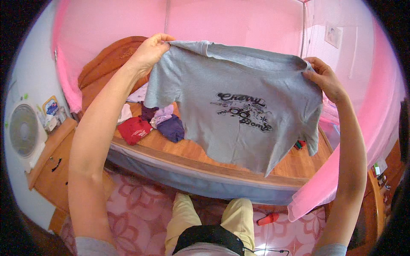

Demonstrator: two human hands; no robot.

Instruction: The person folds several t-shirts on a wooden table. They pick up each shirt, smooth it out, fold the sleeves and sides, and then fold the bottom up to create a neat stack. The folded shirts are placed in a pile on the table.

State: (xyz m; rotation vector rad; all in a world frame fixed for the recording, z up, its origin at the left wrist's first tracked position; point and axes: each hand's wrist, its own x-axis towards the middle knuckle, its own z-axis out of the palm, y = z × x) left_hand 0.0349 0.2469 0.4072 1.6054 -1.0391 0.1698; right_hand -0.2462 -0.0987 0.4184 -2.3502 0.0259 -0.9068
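A grey short-sleeved T-shirt (205, 86) with a dark printed design hangs spread out in the air before me. My left hand (153, 49) pinches it at one shoulder, near the top of the sleeve. With my right hand (323, 75) I grip the other end, by the neckline and shoulder. The shirt's lower edge hangs over the bed (198, 156), whose surface is covered by a brown mat. Left of the shirt, folded or bundled clothes lie on the mat: a red garment (134, 129), a dark purple one (172, 128) and a light lilac piece (163, 115).
A pink mosquito net (237, 25) surrounds the bed, with its gathered edge (317, 185) at the right. On the left stand a wooden cabinet (54, 172) and a white fan (24, 129). A red slipper (268, 219) lies on the tiled floor (137, 208).
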